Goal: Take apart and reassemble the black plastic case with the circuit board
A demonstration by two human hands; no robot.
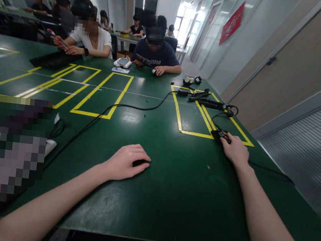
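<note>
My left hand (128, 162) rests on the green table (169, 199), palm down, thumb apart from the lightly bent fingers, and holds nothing. Farther out on the right, my right hand (236, 150) is closed on a small black device (220, 135) with some orange and yellow marks on its face. My fingers cover part of it, so its exact kind is hidden. The device lies at the front edge of a yellow tape outline (196, 134). Just behind it is a bundle of black cables and dark rod-like parts (209, 103).
A black cable (127, 106) crosses the table from the left to the bundle. Small black-and-white parts (188, 80) sit at the far right. Across the table, one person (156, 52) handles a small part; another (93, 39) holds a red-and-white item. Blurred things cover the near left.
</note>
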